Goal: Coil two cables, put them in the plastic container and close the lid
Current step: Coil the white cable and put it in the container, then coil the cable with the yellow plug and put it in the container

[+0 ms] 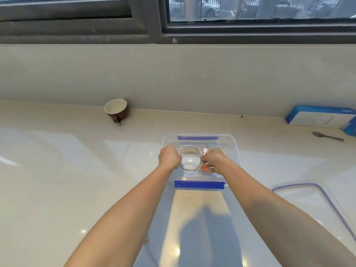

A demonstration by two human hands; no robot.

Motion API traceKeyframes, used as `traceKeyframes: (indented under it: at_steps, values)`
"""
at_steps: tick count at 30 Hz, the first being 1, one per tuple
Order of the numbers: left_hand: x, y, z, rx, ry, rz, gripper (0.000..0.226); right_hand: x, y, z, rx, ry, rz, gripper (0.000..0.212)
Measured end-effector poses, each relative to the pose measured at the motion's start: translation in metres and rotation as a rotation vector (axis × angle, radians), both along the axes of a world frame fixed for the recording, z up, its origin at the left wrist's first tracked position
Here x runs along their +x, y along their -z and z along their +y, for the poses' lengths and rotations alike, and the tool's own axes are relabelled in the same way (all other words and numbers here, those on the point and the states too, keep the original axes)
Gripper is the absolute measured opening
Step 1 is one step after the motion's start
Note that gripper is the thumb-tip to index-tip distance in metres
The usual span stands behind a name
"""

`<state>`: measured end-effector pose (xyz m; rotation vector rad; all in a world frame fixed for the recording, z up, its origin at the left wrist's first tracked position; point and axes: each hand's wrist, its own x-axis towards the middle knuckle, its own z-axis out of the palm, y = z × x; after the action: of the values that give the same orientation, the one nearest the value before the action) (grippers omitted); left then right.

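On my pale, glossy worktop (57, 160) a brown cup (116, 109) with a cream inside sits far back against the grey wall (192, 74). Far to my right lies a blue and white box (319, 117), a metal utensil (327, 136) just before it. Above, a dark-framed window (250, 8) shows parked cars (210, 6)

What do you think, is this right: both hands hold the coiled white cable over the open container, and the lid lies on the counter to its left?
No: the head view shows the lid on the counter to the right of the container, not the left. Otherwise yes: the left hand and right hand hold the coiled white cable over it.
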<state>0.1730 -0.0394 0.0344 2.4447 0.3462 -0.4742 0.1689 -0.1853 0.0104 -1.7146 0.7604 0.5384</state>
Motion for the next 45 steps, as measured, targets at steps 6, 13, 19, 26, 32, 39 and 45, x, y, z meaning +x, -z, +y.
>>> traceKeyframes:
  at_steps: [6,13,19,26,32,39,45]
  values:
    - [-0.002,0.019,-0.011,0.137,0.072,0.154,0.020,0.012,0.021,0.004,-0.147,-0.151,0.046,0.010]
    - [0.000,0.032,-0.004,0.308,0.193,0.225,0.031,0.019,0.033,0.015,-0.402,-0.441,0.000,0.010]
    - [-0.001,0.033,-0.005,0.465,0.339,0.180,0.035,0.029,0.038,0.028,-0.631,-0.535,-0.159,0.014]
    - [-0.006,0.025,-0.004,0.609,0.464,0.039,0.032,0.024,0.042,0.027,-0.704,-0.631,-0.243,0.021]
    - [-0.009,0.003,0.000,0.609,0.495,-0.086,0.030,0.015,0.021,0.018,-0.859,-0.857,-0.247,0.022]
    - [-0.018,-0.028,0.023,0.508,0.445,-0.231,0.025,-0.005,-0.025,0.020,-0.896,-0.977,-0.398,0.024]
    - [-0.059,-0.042,0.040,0.366,0.427,-0.363,0.026,-0.051,-0.055,0.029,-0.883,-0.989,-0.623,0.027]
